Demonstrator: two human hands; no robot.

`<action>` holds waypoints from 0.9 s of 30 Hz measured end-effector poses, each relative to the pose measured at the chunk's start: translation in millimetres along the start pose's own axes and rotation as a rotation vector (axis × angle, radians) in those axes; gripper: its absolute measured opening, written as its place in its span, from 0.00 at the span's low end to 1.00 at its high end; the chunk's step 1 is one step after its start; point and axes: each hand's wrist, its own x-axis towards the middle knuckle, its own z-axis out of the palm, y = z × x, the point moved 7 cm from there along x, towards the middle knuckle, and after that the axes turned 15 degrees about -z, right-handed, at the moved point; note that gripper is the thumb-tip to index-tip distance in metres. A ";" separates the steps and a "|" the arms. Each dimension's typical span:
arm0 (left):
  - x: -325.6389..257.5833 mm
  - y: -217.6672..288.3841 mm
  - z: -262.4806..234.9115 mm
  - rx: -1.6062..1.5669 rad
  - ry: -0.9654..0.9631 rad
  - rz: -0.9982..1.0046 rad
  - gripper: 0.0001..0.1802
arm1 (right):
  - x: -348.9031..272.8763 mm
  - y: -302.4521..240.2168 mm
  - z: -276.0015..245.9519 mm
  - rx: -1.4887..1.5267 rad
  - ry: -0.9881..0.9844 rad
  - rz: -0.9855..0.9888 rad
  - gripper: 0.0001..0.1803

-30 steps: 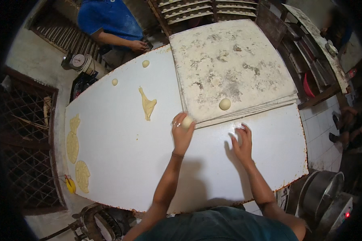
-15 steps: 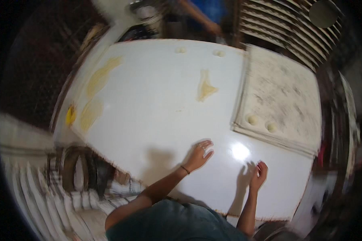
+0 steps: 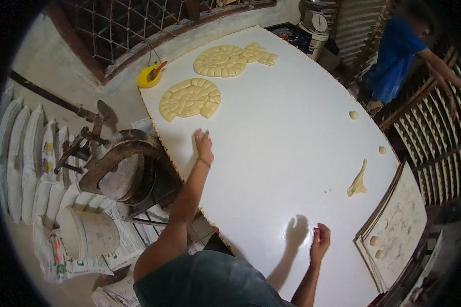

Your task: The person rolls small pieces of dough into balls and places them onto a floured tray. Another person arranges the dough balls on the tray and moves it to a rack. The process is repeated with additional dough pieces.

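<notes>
My left hand [image 3: 204, 145] lies flat and empty on the white table [image 3: 292, 128], reaching toward a round slab of scored pale dough [image 3: 189, 98] a short way beyond its fingertips. A second scored dough slab [image 3: 226, 60] lies further along the table's far edge. My right hand [image 3: 320, 241] rests on the table near my body, fingers apart, holding nothing. To its right is a stack of floured boards [image 3: 402, 225] carrying two dough balls [image 3: 376, 246]. A strip of loose dough [image 3: 358, 180] lies between the boards and the table's middle.
Two small dough balls [image 3: 353, 114] sit near the table's right edge. A yellow bowl [image 3: 149, 77] sits at the far corner. A person in a blue shirt [image 3: 394, 56] stands by wooden racks [image 3: 435, 133]. A metal machine [image 3: 123, 169], a bucket [image 3: 89, 233] and sacks [image 3: 25, 153] are on the left.
The view has swung left, away from the floured boards toward the scored dough slabs. My left hand has reached out across the table toward the nearer slab; a dough ball it touched earlier is gone from it.
</notes>
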 end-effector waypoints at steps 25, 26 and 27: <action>-316.1 -224.3 65.7 0.840 -1.053 -0.288 0.15 | -59.7 -8.9 97.3 0.515 0.303 0.533 0.26; -334.0 -223.9 77.5 0.854 -1.095 -0.264 0.14 | -67.4 -6.8 72.6 0.465 0.343 0.503 0.25; -347.9 -226.3 89.3 0.864 -1.130 -0.232 0.14 | -72.7 -12.5 50.6 0.446 0.346 0.487 0.23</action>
